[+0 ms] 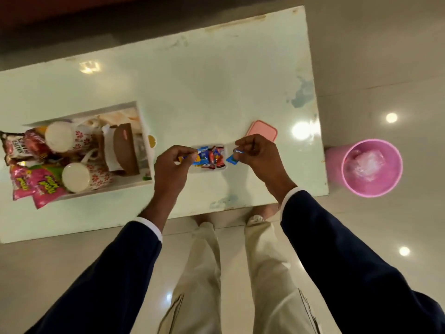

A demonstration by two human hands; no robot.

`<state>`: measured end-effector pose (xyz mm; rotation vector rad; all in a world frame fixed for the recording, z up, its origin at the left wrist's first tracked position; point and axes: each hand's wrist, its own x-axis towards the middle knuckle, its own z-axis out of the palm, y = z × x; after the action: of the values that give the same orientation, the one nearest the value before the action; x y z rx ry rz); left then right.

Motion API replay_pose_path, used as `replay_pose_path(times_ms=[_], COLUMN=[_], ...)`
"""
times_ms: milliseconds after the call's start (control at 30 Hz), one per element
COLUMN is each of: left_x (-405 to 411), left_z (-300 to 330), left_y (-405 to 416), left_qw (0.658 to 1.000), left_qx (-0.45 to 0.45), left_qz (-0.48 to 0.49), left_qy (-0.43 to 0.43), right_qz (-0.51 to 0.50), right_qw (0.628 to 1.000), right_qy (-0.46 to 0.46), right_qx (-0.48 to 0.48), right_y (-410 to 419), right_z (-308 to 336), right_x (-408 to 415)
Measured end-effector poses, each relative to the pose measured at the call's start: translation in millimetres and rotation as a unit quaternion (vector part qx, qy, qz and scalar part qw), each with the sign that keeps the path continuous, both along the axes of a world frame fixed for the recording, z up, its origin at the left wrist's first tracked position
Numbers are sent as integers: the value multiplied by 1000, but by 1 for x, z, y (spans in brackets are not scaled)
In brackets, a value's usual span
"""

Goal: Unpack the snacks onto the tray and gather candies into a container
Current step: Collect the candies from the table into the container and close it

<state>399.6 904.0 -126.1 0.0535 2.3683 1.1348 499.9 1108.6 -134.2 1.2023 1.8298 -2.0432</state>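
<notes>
— What stands on the floor off the right end of the table [192, 92]?

— A pink bucket [372, 168], just beside the table's corner, with a crumpled clear plastic bag [367, 163] lying in it.

— And the floor [385, 237] itself?

— Pale glossy tiles, with round ceiling lights mirrored in them.

— The tabletop?

— White and shiny, chipped in patches near its right edge and along the near edge. Light glares on it too.

— Anything below?

— Beige trousers [207, 273] and a shoe [256, 219] at the table's near edge.
</notes>
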Motion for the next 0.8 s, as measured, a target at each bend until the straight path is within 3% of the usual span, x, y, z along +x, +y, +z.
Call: replay_pose_path(times_ms=[167,333,500,667,800], left_x=[-9,-20,-25,-26,-25], left_z=[-12,-17,-21,-26,-28], left_y=[-21,-24,-17,-12,-28], left_qw=[998,999,999,999,998], left_qx=[12,19,16,-4,-47], left_qz=[29,15,-9,-39,-41], left_qy=[-55,-40,-38,-30,27], right_qz=[97,129,65,25,4], right_qw=[986,968,959,955,944], right_qy=[-35,-62,-63,-148,-176], right_qx=[133,206,268,256,278], right_y=[-43,-57,-44,-31,-25], right_z=[-1,3,9,6,-2], right_x=[-26,-43,-34,-7,8])
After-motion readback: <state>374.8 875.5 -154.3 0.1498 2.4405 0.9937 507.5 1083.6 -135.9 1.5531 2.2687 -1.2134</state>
